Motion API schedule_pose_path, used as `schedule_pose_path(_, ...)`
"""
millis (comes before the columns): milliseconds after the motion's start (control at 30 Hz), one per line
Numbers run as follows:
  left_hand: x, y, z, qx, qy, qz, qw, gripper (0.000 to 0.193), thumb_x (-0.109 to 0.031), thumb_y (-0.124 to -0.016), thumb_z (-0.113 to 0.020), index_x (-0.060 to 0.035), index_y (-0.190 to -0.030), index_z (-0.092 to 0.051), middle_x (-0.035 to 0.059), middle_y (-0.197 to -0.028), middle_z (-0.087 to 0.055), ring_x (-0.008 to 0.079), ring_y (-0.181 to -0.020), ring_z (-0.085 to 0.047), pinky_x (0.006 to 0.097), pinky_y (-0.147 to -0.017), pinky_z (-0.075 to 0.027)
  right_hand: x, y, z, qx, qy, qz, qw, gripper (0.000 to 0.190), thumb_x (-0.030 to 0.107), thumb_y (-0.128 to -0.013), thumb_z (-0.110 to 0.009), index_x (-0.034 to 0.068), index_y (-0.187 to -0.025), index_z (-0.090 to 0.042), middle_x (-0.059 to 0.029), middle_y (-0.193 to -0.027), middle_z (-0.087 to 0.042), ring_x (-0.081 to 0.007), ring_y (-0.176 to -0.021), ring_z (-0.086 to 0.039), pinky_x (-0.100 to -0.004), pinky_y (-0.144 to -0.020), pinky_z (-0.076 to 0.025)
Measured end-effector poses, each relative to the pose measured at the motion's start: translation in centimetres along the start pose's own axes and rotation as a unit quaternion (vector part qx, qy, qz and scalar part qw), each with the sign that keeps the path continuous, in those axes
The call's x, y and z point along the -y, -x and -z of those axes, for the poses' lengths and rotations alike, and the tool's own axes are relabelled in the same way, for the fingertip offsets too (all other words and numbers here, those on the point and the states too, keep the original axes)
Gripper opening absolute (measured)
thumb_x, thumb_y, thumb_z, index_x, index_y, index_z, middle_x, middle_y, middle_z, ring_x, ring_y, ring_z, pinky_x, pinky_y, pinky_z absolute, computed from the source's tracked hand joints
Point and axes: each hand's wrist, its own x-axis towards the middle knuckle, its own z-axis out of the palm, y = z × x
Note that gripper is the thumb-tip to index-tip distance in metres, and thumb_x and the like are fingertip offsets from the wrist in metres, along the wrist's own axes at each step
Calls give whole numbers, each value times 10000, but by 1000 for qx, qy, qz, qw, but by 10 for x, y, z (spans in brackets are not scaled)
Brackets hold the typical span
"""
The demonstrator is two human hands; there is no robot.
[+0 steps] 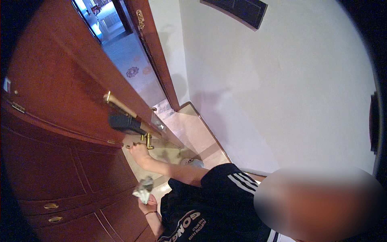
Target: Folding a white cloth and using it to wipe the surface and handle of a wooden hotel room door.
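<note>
My right hand reaches across the view with curled fingers, close beside a brass lever handle on the reddish-brown wooden door. A small thing shows at its fingertips, too unclear to name, and the grip cannot be made out. Lower down, my left hand holds a crumpled whitish cloth, blurred and grey-green in part. Above the right hand is a dark object beside a tan bar with a brass-coloured end.
Dark red wooden panels with oval brass fittings stand at the left. Past the door, a doorway shows a floor with flower patterns. A pale wall fills the right, with a dark panel up high. A whitish object lies below my right forearm.
</note>
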Motion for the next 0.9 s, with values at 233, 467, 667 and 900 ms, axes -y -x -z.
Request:
schedule_pose_path(233, -49, -15, -191, 254, -45, -117, 959, 399, -396, -922, -475, -144, -1222, -550, 46, -1229, -568, 218, -1131, -498, 397, -945, -396, -12, -20, 32, 57, 25, -57, 996, 172, 121, -765, -546, 23, -903, -576, -98, -792, -596, -181, -754, -609, -293, -608, -473)
schedule_pose_path(467, -48, -111, -203, 173, -261, -182, 932, 583, -535, -911, -431, -131, -1332, -418, 41, -1239, -545, 212, -1121, -503, 368, -947, -382, 15, 22, 15, 90, 34, -38, 995, 282, 137, -800, -499, -6, -1041, -532, -127, -962, -568, -208, -905, -561, -305, -787, -425)
schedule_pose_path(667, -10, -136, -203, 153, -171, -133, 964, 559, -597, -879, -454, -91, -1095, -550, 58, -978, -608, 231, -936, -550, 382, -884, -432, 6, 30, 27, 110, 43, 13, 993, 432, 135, -810, -499, -26, -1210, -471, -114, -1106, -541, -219, -1057, -497, -340, -890, -372)
schedule_pose_path(900, 15, -118, -230, 196, 94, -27, 976, 482, -529, -909, -432, -57, -912, -531, 74, -765, -536, 199, -715, -476, 342, -750, -415, -15, 107, 71, 74, -94, 158, 980, 346, 93, -884, -463, -81, -1176, -522, -187, -1216, -542, -266, -1170, -479, -424, -961, -362)
